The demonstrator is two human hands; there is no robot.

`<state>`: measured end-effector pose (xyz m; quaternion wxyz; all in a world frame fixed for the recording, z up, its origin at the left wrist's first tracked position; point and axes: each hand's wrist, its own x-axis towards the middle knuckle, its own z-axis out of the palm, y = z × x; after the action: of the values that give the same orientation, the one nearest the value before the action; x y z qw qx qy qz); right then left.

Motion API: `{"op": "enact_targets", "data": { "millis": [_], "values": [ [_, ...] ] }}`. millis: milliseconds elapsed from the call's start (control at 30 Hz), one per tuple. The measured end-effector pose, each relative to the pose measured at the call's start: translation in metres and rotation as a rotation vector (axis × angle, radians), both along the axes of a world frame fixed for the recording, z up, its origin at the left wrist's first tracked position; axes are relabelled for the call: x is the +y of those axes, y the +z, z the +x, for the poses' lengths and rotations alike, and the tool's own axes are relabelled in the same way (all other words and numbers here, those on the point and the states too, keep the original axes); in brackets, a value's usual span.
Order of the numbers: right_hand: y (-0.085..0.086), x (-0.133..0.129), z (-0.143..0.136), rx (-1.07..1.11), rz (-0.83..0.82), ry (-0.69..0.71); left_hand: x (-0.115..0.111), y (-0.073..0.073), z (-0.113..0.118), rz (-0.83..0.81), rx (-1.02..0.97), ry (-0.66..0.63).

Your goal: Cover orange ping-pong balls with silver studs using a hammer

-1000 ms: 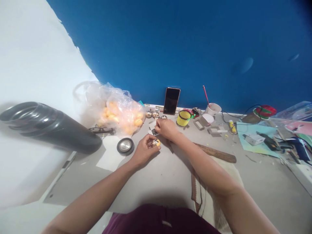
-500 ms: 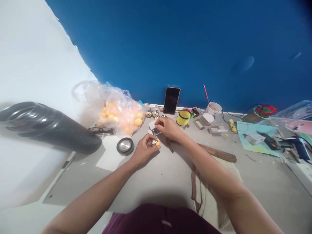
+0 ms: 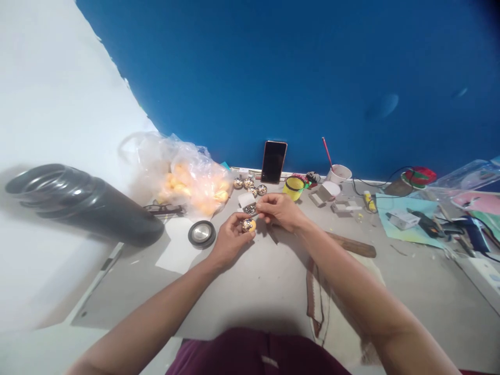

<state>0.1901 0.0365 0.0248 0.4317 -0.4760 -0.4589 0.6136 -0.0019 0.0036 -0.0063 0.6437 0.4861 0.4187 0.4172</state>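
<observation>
My left hand (image 3: 230,239) is closed around a small yellow ball (image 3: 249,225) partly covered with shiny metal studs. Just beyond it stands a small white box (image 3: 246,200), its lid raised, holding many small shiny metal pieces (image 3: 249,209). My right hand (image 3: 276,209) is at the box's right edge, thumb and fingers pinched together. Whatever sits in that pinch is too small to make out. Behind the box lie several finished-looking studded balls (image 3: 262,189), gold and dark.
A clear plastic bag of yellow balls (image 3: 195,182) lies back left, near a large dark cylinder (image 3: 86,208) and a round metal-centred lid (image 3: 202,234). A phone (image 3: 274,161) leans on the blue wall. Rightward are a yellow cup (image 3: 294,188), a white cup (image 3: 340,173) and a wooden stick (image 3: 353,245).
My right hand has drawn back from over the box to its right edge, still pinched. The box's metal pieces show more now. My left hand keeps the ball in nearly the same place.
</observation>
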Motion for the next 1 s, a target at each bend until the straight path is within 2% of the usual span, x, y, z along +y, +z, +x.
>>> {"op": "enact_targets", "data": {
  "millis": [100,300,667,800,900,1000],
  "values": [
    [-0.005,-0.022,0.008,0.206,-0.106,-0.027,-0.002,0.001,0.001,-0.002,-0.037,-0.02],
    [-0.023,-0.051,0.015,0.403,-0.239,-0.027,-0.005,0.001,0.003,-0.013,-0.028,-0.051],
    [-0.02,-0.058,0.018,0.595,-0.226,-0.003,-0.004,0.0,-0.001,0.027,0.038,-0.001],
    [-0.023,-0.06,0.014,0.583,-0.232,-0.005,-0.009,0.002,-0.003,0.172,0.162,-0.039],
    [-0.025,-0.064,0.007,0.57,-0.222,0.012,-0.014,0.003,0.0,0.414,0.341,-0.031],
    [-0.026,-0.068,-0.001,0.541,-0.233,0.012,-0.017,-0.002,0.005,0.599,0.4,-0.028]
  ]
}}
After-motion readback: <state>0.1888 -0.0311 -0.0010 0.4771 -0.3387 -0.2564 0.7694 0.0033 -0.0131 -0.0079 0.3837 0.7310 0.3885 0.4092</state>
